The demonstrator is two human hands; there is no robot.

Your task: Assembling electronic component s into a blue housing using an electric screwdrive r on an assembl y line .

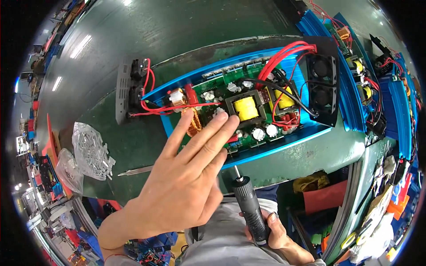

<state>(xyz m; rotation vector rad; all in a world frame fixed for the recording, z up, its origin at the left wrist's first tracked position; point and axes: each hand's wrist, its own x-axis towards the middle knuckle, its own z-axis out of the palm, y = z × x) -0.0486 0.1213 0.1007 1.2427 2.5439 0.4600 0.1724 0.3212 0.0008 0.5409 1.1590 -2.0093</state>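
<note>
My left hand (184, 188) reaches over the near left side of an opened blue metal housing (277, 148), its fingers stretched out over the green circuit board (213, 86). The fingertips lie by a copper coil (194, 127) and a yellow-wound transformer (245, 109); whether they touch the parts I cannot tell. In my right hand (280, 237) is a black electric screwdriver (249, 206), its bit pointing up just short of the housing's near edge. Red wires link the board to a black fan panel (323, 82) at right and a dark end panel (123, 91) at left.
On the green bench (133, 146) lie pointed tweezers (134, 170), beside a clear plastic bag (91, 148) of small pieces. More blue housings (353, 95) with wired boards stand at the right. A red sheet (326, 197) and other items sit below the bench edge.
</note>
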